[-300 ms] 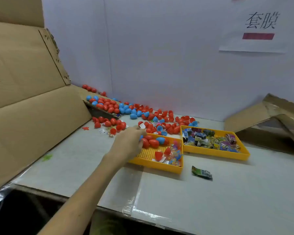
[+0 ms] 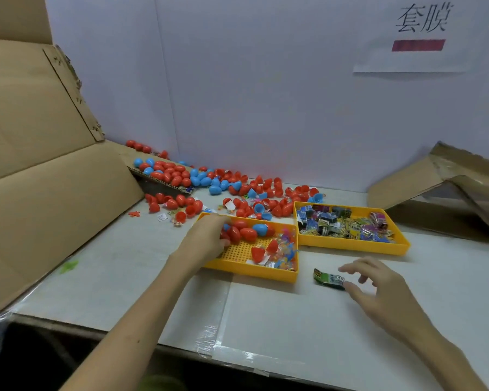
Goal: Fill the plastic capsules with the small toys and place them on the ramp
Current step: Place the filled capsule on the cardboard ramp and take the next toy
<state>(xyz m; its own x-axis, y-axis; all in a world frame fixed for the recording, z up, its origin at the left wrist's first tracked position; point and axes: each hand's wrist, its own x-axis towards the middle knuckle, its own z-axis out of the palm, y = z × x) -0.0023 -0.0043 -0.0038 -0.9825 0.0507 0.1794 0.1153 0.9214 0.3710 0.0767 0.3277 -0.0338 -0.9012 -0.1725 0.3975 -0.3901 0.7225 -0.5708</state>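
Toy packet (image 2: 328, 278) lies flat on the worktop (image 2: 266, 320), long axis left-right, its right end just beside the spread, relaxed right hand (image 2: 378, 290), the nearer one. Left hand (image 2: 206, 238) lies over red capsules (image 2: 239, 232) in the yellow tray (image 2: 251, 273); whether it grips any is hidden.

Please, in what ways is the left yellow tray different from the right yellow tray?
The left tray holds red and blue capsules and small toys; the right tray holds printed packets. The left tray shows bare gridded floor; the right tray's floor is nearly covered. The left hand reaches into the left tray; no hand touches the right tray. Both are yellow, shallow and rectangular.
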